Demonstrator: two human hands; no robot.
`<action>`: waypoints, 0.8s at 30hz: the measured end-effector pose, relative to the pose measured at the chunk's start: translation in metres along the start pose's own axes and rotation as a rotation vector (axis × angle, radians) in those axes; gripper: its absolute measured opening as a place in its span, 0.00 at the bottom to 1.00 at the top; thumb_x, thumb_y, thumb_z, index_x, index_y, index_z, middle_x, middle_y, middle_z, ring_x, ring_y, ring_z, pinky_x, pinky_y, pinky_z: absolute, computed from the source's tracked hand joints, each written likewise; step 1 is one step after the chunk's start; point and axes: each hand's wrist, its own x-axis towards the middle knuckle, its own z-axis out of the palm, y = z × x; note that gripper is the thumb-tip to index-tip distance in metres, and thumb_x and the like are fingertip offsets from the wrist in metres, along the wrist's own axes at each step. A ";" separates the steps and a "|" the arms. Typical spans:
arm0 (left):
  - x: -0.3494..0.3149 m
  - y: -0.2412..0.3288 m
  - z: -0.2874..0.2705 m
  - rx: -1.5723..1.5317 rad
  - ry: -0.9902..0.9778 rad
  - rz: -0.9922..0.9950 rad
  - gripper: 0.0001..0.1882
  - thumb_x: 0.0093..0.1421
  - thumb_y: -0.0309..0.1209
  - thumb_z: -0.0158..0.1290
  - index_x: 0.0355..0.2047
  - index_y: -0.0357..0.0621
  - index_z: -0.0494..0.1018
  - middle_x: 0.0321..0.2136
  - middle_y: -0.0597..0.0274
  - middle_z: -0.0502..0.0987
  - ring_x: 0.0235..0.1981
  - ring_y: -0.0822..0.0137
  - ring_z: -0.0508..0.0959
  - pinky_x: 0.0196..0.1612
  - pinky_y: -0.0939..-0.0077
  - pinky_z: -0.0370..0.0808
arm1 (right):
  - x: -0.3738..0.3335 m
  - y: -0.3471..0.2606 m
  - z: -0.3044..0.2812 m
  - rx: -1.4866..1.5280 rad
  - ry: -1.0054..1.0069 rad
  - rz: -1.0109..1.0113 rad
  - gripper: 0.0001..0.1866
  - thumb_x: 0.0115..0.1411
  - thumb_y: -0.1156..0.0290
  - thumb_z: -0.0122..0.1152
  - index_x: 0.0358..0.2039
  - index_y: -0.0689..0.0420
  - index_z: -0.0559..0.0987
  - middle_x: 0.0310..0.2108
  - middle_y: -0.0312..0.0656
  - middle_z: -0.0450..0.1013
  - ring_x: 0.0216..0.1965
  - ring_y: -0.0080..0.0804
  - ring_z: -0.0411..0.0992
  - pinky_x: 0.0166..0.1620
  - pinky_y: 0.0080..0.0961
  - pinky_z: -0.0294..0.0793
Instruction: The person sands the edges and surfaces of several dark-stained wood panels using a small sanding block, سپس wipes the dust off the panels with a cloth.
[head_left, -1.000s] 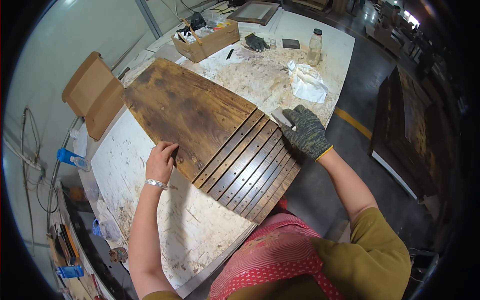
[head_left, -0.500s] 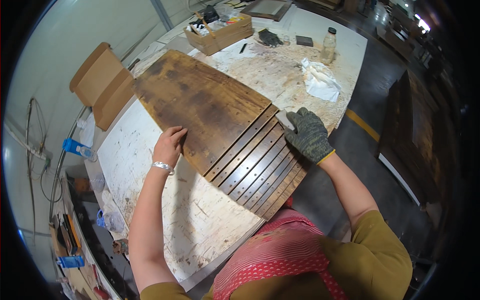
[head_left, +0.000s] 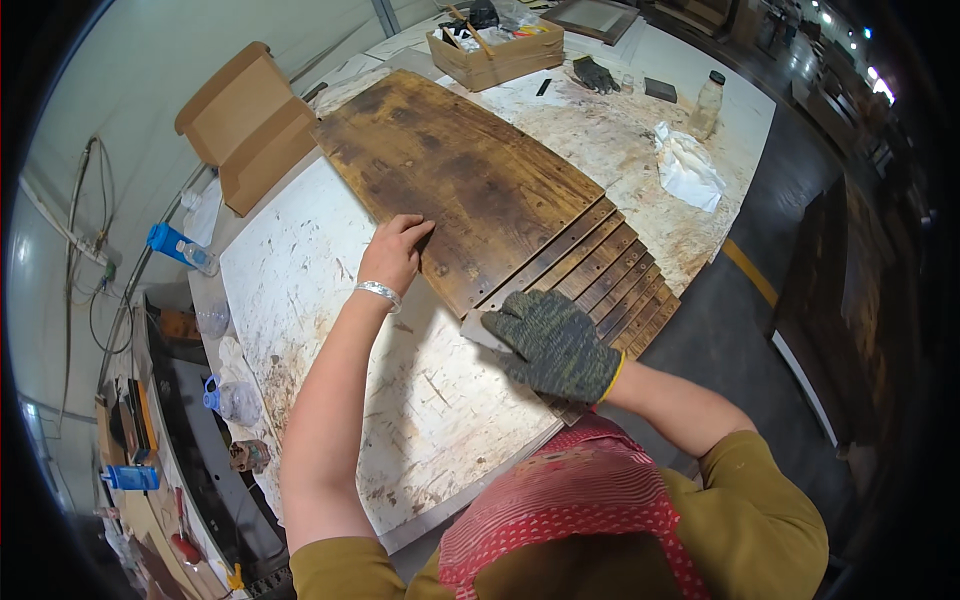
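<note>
A stack of brown wooden boards (head_left: 455, 170) lies fanned out on the table, the near ends stepped like stairs. My bare left hand (head_left: 393, 256), with a silver bracelet at the wrist, grips the left edge of the top board, fingers bent over its upper face and the thumb hidden. My right hand (head_left: 558, 343), in a dark green knitted glove with a yellow cuff, is closed on a pale grey sanding block (head_left: 484, 332). That block sits at the near left corner of the top board, partly covered by the glove.
The white, stained table (head_left: 300, 290) bears an open cardboard box (head_left: 265, 130), a carton of odds and ends (head_left: 500, 58), a dark glove (head_left: 595, 75), a dark block (head_left: 660, 90), a glass bottle (head_left: 706, 108) and crumpled white paper (head_left: 688, 168). Dark panels (head_left: 830, 310) stand right.
My right hand has swept the sanding block leftward along the stepped ends, from the right corner to the left one. The left hand stays at the board's edge; the whole view has shifted.
</note>
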 end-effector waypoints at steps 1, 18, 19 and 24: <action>-0.001 0.000 0.001 -0.008 0.000 0.007 0.23 0.54 0.18 0.47 0.50 0.47 0.77 0.51 0.59 0.75 0.52 0.54 0.73 0.58 0.65 0.71 | 0.005 0.005 -0.009 -0.009 -0.124 0.069 0.23 0.55 0.59 0.58 0.48 0.60 0.76 0.40 0.50 0.72 0.39 0.44 0.72 0.44 0.42 0.70; 0.001 -0.003 0.000 0.030 -0.032 0.004 0.24 0.53 0.17 0.50 0.50 0.46 0.77 0.52 0.57 0.74 0.53 0.53 0.72 0.59 0.64 0.70 | -0.026 0.113 -0.065 -0.264 -0.008 0.453 0.22 0.54 0.61 0.58 0.46 0.60 0.77 0.38 0.52 0.73 0.40 0.49 0.73 0.44 0.43 0.72; 0.001 -0.003 -0.001 0.022 -0.045 -0.001 0.24 0.53 0.16 0.50 0.50 0.47 0.77 0.52 0.57 0.74 0.53 0.53 0.72 0.59 0.64 0.70 | -0.032 0.132 -0.075 -0.319 0.008 0.525 0.22 0.53 0.60 0.59 0.46 0.59 0.78 0.39 0.53 0.73 0.40 0.50 0.73 0.44 0.44 0.72; 0.003 -0.009 -0.001 0.048 -0.050 0.028 0.25 0.54 0.16 0.49 0.51 0.50 0.77 0.54 0.58 0.74 0.55 0.53 0.72 0.60 0.64 0.69 | -0.043 0.188 -0.080 -0.255 0.223 0.593 0.24 0.55 0.58 0.60 0.48 0.59 0.77 0.41 0.54 0.73 0.43 0.51 0.72 0.46 0.46 0.72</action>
